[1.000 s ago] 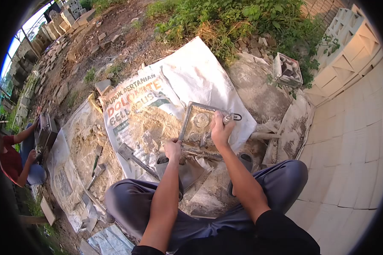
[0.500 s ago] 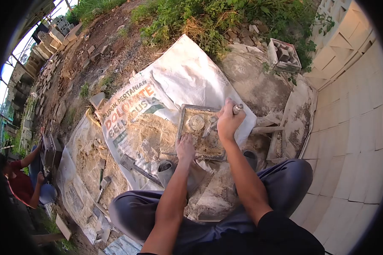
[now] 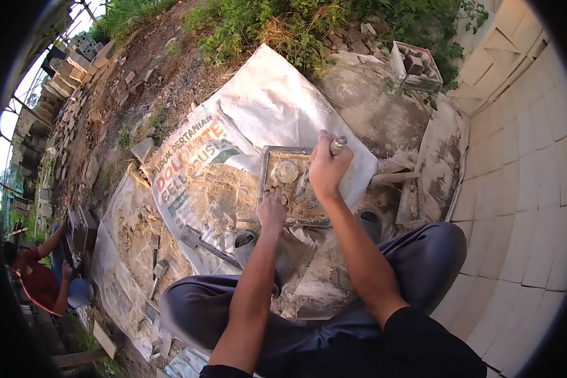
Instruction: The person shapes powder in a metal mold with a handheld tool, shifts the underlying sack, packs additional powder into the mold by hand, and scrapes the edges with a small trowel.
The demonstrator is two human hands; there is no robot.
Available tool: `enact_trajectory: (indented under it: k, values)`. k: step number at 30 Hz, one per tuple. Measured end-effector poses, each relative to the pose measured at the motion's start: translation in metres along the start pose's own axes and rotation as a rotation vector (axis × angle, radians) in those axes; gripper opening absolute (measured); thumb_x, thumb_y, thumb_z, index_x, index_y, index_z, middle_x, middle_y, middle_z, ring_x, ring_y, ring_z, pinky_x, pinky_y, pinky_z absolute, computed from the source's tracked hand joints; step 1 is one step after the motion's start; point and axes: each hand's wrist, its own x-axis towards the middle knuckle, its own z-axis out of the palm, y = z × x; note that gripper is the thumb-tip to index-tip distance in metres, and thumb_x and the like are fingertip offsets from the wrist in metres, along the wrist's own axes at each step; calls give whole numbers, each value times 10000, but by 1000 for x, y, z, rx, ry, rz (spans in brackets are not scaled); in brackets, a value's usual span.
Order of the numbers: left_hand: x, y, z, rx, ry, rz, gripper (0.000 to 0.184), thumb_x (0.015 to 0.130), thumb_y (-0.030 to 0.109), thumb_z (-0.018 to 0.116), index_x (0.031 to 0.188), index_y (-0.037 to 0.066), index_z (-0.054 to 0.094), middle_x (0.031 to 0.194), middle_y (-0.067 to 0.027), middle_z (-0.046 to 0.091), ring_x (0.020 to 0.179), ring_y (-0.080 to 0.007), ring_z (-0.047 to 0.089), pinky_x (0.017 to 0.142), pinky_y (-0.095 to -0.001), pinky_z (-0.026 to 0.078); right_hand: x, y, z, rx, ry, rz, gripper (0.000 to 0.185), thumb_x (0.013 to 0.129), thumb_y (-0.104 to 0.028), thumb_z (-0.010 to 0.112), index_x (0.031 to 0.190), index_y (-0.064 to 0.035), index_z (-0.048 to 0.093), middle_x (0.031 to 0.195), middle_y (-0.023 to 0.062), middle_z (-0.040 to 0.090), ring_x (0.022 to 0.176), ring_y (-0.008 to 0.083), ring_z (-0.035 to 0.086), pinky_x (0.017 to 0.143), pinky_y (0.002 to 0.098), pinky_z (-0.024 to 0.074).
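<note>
Presently, head view: a seated person works over a dark rectangular frame (image 3: 286, 149) lying on and beside a printed white sack (image 3: 277, 113), between the two feet.
Frame: it holds pale sandy mix (image 3: 305, 206), with a round form (image 3: 286, 171) in its far part.
Right hand (image 3: 331, 169): above the frame's right side, its grip closed around a hand tool (image 3: 338, 145).
Hand tool: the handle end pokes up beyond the fist, away to the right; the blade points down and left into the frame, so the long axis slants across it.
Key relation: the blade lies just right of the round form, nearer the right hand; the left hand is on the near-left side of that form.
Left hand (image 3: 272, 211): over the frame's left part, fingers bent toward the mix; blur and angle hide the fingertips, so I cannot tell whether its grip clasps anything.
Left of the feet: a hammer (image 3: 190, 236) lies on the sack, its handle toward the person.
Far left: a co-worker in a red shirt (image 3: 41, 277) sits well apart.
Right side: pale blocks (image 3: 516, 201) stand stacked.
</note>
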Motion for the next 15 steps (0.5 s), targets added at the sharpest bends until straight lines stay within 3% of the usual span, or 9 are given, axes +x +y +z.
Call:
enact_trajectory:
  k: [2,3,4,5,7,8,10,13,15]
  values:
    - [-5,-1,2,31,31,1,492,666,155,742,1108,65,547,1108,-81,602,1085,-253,530,933,-378,386,-11,47,-4,-212,-114,-340,336,884,-78,526,565,-50,422,482,-27,394,411,72,342,397,263,259]
    - [-6,-1,1,53,51,8,470,672,147,735,1094,57,548,1092,-81,608,1073,-256,535,932,-379,382,-11,45,0,-192,-120,-358,336,884,-78,526,565,-50,422,482,-27,394,411,72,342,397,263,259]
    - [-10,-1,-3,2,-32,-75,474,725,192,701,1146,49,536,1204,-99,560,1158,-275,484,989,-411,342,-11,42,1,-87,-140,-168,337,885,-84,531,567,-53,425,482,-29,395,409,70,342,398,262,260]
    - [-25,-3,-3,-4,-24,-90,474,725,192,701,1146,49,536,1204,-99,560,1158,-275,484,989,-411,342,-14,41,-3,4,-164,36,337,886,-91,536,569,-56,427,481,-32,395,407,68,342,399,261,261]
    - [-40,-10,-6,123,196,-48,512,785,272,650,1231,68,505,1353,-116,447,1272,-300,376,1053,-456,273,-12,24,2,2,-241,23,343,895,-107,533,571,-52,436,481,-34,389,406,62,328,401,257,250]
    - [-44,-14,-8,84,39,-165,526,839,322,583,1299,97,460,1462,-115,295,1333,-329,277,1082,-496,222,-12,13,5,-30,-373,13,347,900,-118,532,571,-52,439,483,-35,385,409,61,321,403,254,247]
    - [-54,-18,1,59,68,-174,515,852,323,566,1305,105,455,1471,-113,273,1332,-334,277,1079,-502,225,-17,-12,15,-76,-591,0,370,915,-156,524,569,-56,439,485,-39,374,429,55,312,412,242,241]
    - [-61,-17,10,33,77,-188,498,876,340,531,1317,124,449,1498,-108,204,1337,-341,264,1071,-519,230,-21,0,28,-192,-655,-34,394,895,-226,572,590,7,480,505,-25,395,497,36,356,444,254,256]
    - [-57,-20,12,17,-1,-197,483,881,352,530,1309,138,463,1519,-107,143,1366,-332,214,1082,-527,213,-28,29,31,-218,-656,-44,424,911,-265,558,576,-29,447,513,-43,352,511,32,326,447,248,238]
